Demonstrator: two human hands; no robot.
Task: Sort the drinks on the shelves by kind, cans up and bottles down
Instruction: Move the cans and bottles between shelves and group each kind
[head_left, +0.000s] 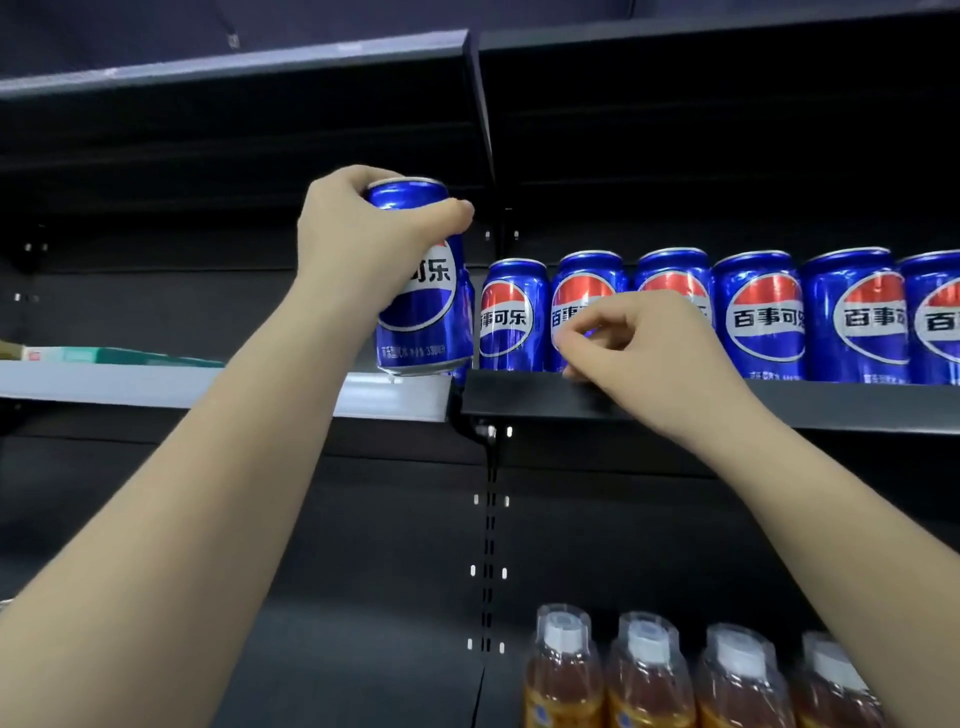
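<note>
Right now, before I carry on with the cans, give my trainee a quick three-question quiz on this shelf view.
1. True or false: the left hand holds a blue can.
2. What stands on the lower shelf: A) cans, B) bottles, C) boxes?
3. Where does the right hand sit?

Key: 1 true. 2 B. 3 In front of the row of cans, at the black shelf edge, holding nothing.

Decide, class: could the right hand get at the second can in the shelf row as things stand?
Probably yes. The right hand is empty, its fingers curled right in front of that can, with nothing between them.
</note>
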